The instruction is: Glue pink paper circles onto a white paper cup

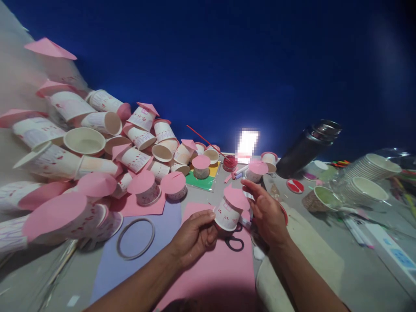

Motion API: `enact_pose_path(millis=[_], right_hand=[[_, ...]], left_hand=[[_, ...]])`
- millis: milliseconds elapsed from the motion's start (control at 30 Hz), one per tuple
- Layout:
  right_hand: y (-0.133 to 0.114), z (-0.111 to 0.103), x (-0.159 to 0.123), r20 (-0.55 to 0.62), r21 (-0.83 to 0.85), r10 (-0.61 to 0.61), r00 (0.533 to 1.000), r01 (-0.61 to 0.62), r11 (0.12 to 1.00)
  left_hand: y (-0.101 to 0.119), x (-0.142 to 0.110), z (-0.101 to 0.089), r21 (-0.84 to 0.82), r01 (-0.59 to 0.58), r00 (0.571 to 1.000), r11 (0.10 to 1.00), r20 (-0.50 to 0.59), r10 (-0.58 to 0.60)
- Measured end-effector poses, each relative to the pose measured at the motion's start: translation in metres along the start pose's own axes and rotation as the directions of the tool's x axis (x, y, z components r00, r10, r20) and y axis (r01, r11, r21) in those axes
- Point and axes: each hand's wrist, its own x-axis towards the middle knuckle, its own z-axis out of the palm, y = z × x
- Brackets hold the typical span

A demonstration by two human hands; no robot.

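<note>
A white paper cup (226, 216) with small red marks and a pink paper cone (236, 198) on top is in front of me, tilted slightly. My left hand (196, 234) pinches the cup's lower rim between thumb and fingers. Just right of the cup, my right hand (268, 212) is raised with its fingers stretched apart, holding nothing that I can see. Beneath the cup, dark-handled scissors (234, 243) rest on pink paper (211, 277), their blades hidden.
Many decorated cups (139, 158) with pink cones pile up at left. A grey tape ring (135, 238) lies on purple paper (110, 277). Behind are a red paint jar (229, 163) and a dark thermos (305, 149). Stacked plain cups (367, 190) lie at right.
</note>
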Motion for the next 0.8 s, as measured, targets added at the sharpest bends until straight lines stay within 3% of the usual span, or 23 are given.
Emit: enact_pose_path(millis=[133,367,567,667,800], right_hand=[[-0.0044,0.0065,0.0009,0.146,0.167,0.066,0.987,-0.090,0.982],[-0.0061,0.0089,-0.0024,0.196,0.233,0.147,0.969,-0.192,0.953],[-0.0025,0.0033,0.0001,0.135,0.165,0.007,0.991,-0.029,0.986],[-0.0033,0.0030,0.0009,0.165,0.077,-0.079,0.983,0.067,0.995],[-0.0019,0.0028,-0.0008,0.139,0.084,-0.026,0.990,0.014,0.996]], left_hand=[[-0.0012,-0.0013,0.0016,0.041,0.018,1.000,0.999,0.021,-0.019],[-0.0003,0.0001,0.0002,0.079,-0.016,1.000,0.997,0.013,0.015],[-0.0048,0.0007,-0.0005,0.291,-0.186,0.980,0.938,-0.010,0.198],[-0.0073,0.0026,-0.0030,0.358,-0.226,0.968,0.906,-0.021,0.250],[-0.0060,0.0029,-0.0039,0.323,-0.220,0.973,0.920,0.005,0.231]])
